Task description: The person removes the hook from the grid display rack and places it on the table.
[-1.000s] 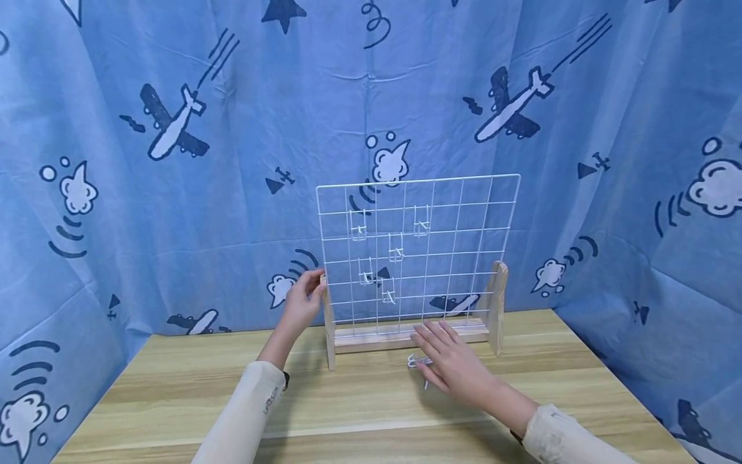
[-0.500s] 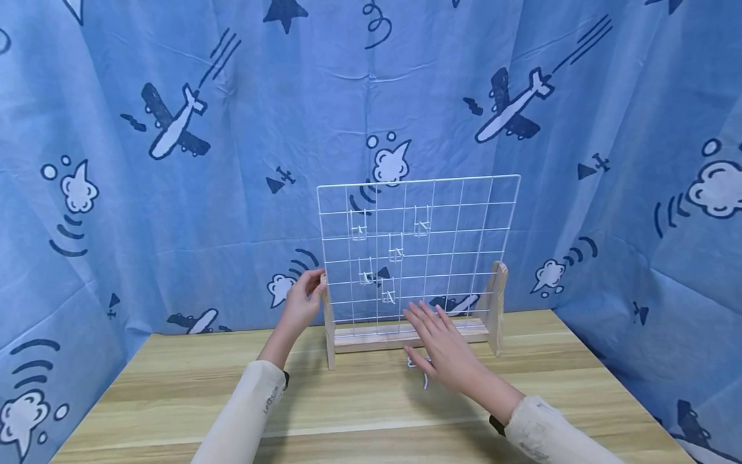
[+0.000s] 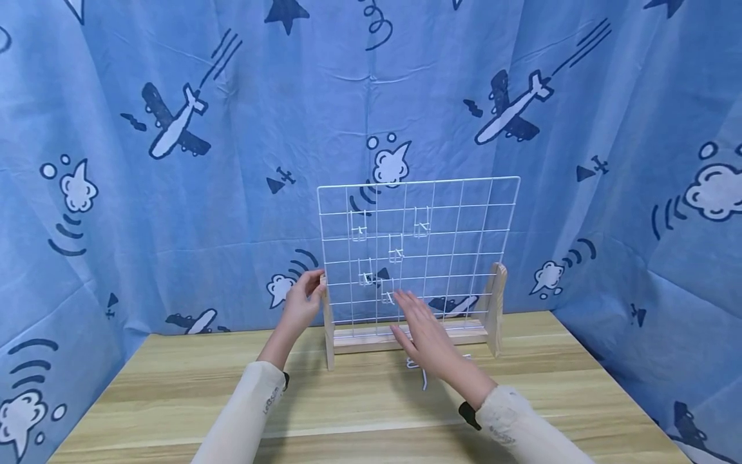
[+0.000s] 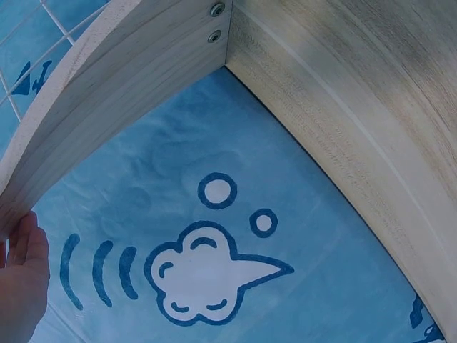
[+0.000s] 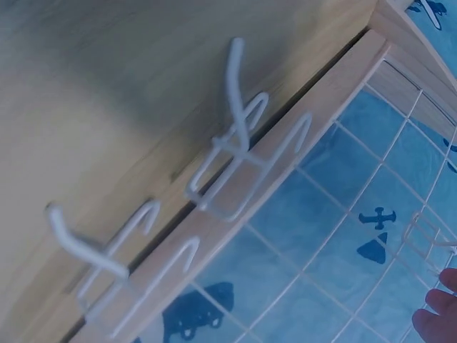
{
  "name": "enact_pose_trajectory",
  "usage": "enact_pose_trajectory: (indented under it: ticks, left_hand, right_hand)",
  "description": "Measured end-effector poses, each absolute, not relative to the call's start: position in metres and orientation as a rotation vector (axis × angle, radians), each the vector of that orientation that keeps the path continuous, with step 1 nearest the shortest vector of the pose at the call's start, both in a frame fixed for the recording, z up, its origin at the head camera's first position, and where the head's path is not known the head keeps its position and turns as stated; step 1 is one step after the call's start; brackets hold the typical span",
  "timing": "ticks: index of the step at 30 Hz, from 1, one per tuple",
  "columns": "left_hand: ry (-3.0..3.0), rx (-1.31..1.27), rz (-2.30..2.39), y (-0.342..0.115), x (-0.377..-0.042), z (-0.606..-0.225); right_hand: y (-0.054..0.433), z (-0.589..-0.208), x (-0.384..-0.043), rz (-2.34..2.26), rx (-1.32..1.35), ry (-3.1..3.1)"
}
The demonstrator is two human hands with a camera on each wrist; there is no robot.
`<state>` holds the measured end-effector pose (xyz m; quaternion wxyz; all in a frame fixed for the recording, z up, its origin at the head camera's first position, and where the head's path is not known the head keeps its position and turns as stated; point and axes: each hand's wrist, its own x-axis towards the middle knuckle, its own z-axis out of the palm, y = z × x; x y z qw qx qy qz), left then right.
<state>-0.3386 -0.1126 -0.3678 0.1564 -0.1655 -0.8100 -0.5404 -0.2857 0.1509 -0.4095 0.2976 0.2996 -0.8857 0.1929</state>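
A white wire grid panel (image 3: 417,182) stands upright in a wooden stand (image 3: 328,328). My left hand (image 3: 298,306) grips the top of its left upright, thumb and fingers about the edge; the left wrist view shows part of that hand (image 4: 23,286) at the wood. My right hand (image 3: 431,338) reaches toward the grid with extended fingers, holding nothing. Its fingertips are close to the lowest hanging wire hook (image 3: 388,298); whether they touch is unclear. Beneath this hand lie loose white hooks (image 3: 413,363), two of which, a nearer hook (image 5: 89,250) and a farther hook (image 5: 235,100), appear in the right wrist view.
Several other white hooks hang on the grid, among them an upper left hook (image 3: 359,232) and an upper right hook (image 3: 422,227). Under everything is a wood-grain table (image 3: 348,412). A blue curtain (image 3: 261,142) with printed planes surrounds its back and sides.
My right hand has moved left and upward, from over the loose hooks to beside the lowest hanging hook, uncovering more of the loose ones. The left hand has stayed on the upright.
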Motion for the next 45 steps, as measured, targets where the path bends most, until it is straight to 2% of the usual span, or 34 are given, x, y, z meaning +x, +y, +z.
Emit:
enact_pose_trajectory:
  ticks: [18, 45]
  left_hand:
    - [-2.305, -0.472, -1.553, -0.113, -0.339, -0.367]
    - [-2.305, -0.471, -1.546, -0.113, -0.339, -0.367]
  right_hand:
    - [0.129, -0.417, -0.299, 0.797, 0.669, -2.297]
    - [0.108, -0.419, -0.314, 0.868, 0.548, -2.069]
